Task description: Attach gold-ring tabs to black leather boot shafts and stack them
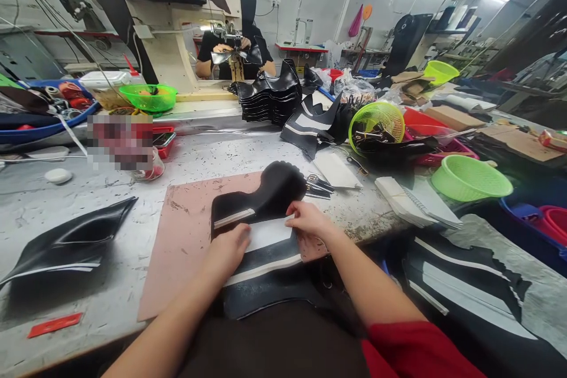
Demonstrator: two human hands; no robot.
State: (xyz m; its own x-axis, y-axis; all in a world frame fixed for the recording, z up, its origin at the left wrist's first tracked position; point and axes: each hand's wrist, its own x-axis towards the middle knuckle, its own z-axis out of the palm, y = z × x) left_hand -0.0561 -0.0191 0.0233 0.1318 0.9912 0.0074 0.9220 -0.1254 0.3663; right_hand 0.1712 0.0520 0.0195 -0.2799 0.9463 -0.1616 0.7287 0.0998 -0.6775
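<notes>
A black leather piece point(274, 295) with a narrow pale tape strip lies before me, its lower part over the table's front edge. Across it runs a wide white strip point(270, 235). My left hand point(230, 243) has its thumb and fingers closed at the strip's left end. At the right end, my right hand point(308, 220) pinches the strip's upper corner. Just beyond my hands, a curved black upper section point(266, 192) lies on the pinkish board point(177, 236), with a short pale tape at its left. Whether both black parts are one piece I cannot tell.
A folded black leather piece point(75, 242) and a red strip point(55, 325) lie at left. Scissors point(319, 184) and white strip stacks point(336, 169) sit beyond my right hand. Stacked black pieces point(270, 97), baskets point(472, 177) and a sewing machine point(172, 41) stand further back; a person works behind it.
</notes>
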